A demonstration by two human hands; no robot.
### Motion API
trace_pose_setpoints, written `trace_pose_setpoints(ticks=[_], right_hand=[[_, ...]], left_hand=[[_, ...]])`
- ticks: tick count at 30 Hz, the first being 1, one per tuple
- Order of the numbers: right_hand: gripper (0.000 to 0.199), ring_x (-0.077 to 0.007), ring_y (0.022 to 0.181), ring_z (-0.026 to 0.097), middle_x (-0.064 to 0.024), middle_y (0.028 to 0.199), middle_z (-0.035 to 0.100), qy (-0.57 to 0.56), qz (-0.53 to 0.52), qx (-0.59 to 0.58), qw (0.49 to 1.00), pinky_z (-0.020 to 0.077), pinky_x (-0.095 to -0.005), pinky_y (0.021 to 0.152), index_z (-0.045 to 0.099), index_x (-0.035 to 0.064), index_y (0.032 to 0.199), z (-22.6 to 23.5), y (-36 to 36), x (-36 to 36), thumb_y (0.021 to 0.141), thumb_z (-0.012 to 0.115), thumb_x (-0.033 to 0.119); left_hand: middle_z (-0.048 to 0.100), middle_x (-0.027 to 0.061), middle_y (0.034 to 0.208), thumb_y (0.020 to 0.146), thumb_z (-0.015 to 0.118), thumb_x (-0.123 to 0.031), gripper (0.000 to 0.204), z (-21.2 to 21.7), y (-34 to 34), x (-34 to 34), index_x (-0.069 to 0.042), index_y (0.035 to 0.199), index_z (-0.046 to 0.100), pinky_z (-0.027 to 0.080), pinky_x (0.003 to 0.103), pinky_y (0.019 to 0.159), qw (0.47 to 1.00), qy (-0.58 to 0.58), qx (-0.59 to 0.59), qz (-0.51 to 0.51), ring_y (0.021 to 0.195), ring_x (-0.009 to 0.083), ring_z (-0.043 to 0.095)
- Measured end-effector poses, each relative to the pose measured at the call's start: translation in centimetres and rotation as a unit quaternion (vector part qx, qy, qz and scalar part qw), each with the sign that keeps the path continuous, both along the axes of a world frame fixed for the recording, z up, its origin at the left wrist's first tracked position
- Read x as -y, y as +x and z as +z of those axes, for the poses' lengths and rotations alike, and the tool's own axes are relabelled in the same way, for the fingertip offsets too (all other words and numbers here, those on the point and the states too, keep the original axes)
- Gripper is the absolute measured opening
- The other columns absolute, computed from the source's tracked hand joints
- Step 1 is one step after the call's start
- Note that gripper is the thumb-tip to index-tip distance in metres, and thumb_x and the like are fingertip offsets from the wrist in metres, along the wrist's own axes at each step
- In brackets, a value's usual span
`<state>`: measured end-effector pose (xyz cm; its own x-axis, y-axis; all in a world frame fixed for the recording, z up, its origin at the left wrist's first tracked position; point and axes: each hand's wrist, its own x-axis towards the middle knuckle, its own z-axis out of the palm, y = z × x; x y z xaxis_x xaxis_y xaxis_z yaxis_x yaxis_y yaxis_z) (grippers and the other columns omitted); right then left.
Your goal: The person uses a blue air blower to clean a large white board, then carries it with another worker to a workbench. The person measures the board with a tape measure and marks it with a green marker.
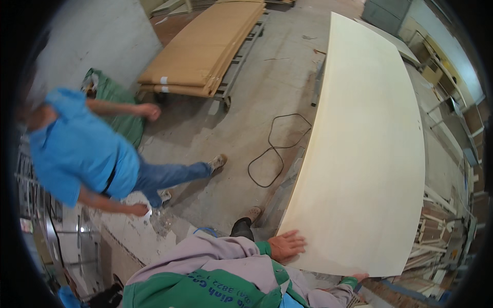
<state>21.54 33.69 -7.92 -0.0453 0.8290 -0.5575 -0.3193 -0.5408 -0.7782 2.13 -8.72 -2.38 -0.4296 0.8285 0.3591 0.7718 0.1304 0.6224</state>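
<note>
Large pale plywood sheet (pixel 364 154), bare, lying flat, long, near end foremost.

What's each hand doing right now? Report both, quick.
Left hand: open, flat on the pale board.
Right hand: gripping the board's near edge, mostly hidden.

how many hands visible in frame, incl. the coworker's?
4. Wearer's left hand flat on the pale panel; right hand at its near edge, mostly hidden. Coworker's hands: one upper left, one lower left.

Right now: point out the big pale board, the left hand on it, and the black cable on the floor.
pale board (pixel 364 154), head view, middle of its flat face.
left hand (pixel 285 245), head view, back of the hand at the board's near corner.
black cable (pixel 275 149), head view, loop on the concrete floor.
</note>
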Motion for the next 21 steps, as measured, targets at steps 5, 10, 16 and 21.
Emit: trace_pose_setpoints(ticks=[5, 10, 16, 21], right_hand=[[0.082, -0.0344, 0.133, 0.047, -0.0193, 0.15, 0.047, 0.034, -0.036, 0.068, 0.996, 0.0349, -0.0433, 0.113, 0.044, -0.0013, 0.146, -0.8, 1.9, -9.3, 0.099, 0.037, 0.065], [0.085, -0.0353, 0.131, 0.049, -0.0211, 0.149, 0.048, 0.06, -0.053, 0.197, 0.977, 0.036, -0.0415, 0.112, 0.045, -0.0048, 0.144, -1.5, 4.1, -16.5, 0.098, 0.036, 0.066], [0.088, -0.0364, 0.129, 0.052, -0.0233, 0.147, 0.049, 0.045, -0.045, 0.28, 0.958, 0.0373, -0.0393, 0.111, 0.046, -0.0089, 0.142, -3.1, 5.7, -20.6, 0.098, 0.035, 0.067], [0.092, -0.0363, 0.131, 0.051, -0.0228, 0.147, 0.049, 0.048, -0.017, 0.237, 0.97, 0.0376, -0.0411, 0.111, 0.044, -0.0071, 0.145, -4.3, 6.4, -21.1, 0.097, 0.035, 0.07]], left_hand=[[0.048, 0.0232, 0.144, 0.089, 0.068, -0.031, 0.059, 0.7, 1.6, 0.5, -0.004, 0.138, 0.049, 0.03, 0.051, 0.117, 0.91, -0.08, 0.04, 0.404, 0.139, 0.0324, 0.044], [0.066, 0.0185, 0.118, 0.096, 0.063, -0.044, 0.063, -1.2, 3.8, 1.3, 0.003, 0.137, 0.051, 0.048, 0.042, 0.098, 0.746, -0.011, 0.505, 0.434, 0.11, 0.0297, 0.064], [0.07, 0.0062, 0.1, 0.098, 0.063, -0.047, 0.055, -0.8, 7.6, 5.0, 0.004, 0.119, 0.064, 0.053, 0.03, 0.075, 0.646, -0.016, 0.669, 0.366, 0.084, 0.0144, 0.064], [0.068, 0.0036, 0.097, 0.097, 0.064, -0.048, 0.055, -1.7, 8.2, 6.1, 0.001, 0.122, 0.063, 0.046, 0.024, 0.059, 0.559, 0.0, 0.77, 0.309, 0.071, 0.0092, 0.058]])
